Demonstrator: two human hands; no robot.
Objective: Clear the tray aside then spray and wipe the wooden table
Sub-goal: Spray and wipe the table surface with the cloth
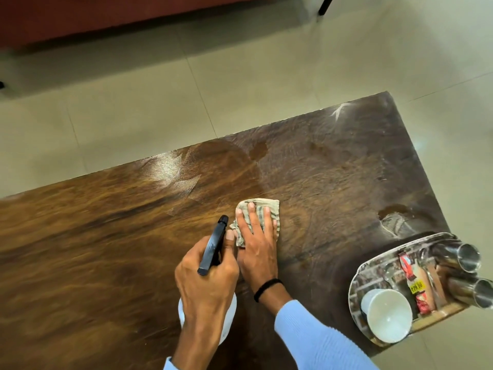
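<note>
The wooden table (112, 236) fills the lower view, with wet streaks across its far and right parts. My right hand (257, 247) presses flat on a striped beige cloth (269, 209) near the table's middle, fingers straight. Just left of it, my left hand (206, 287) grips a spray bottle (213, 244) with a black trigger head and a white body, mostly hidden under the hand. The patterned oval tray (358, 273) sits at the table's right front corner, partly over the edge.
On the tray stand a white cup (388, 316), two steel tumblers (469, 259) and small packets (417, 287). Pale tiled floor (240, 84) surrounds the table. A dark red sofa edge (106, 17) runs along the top.
</note>
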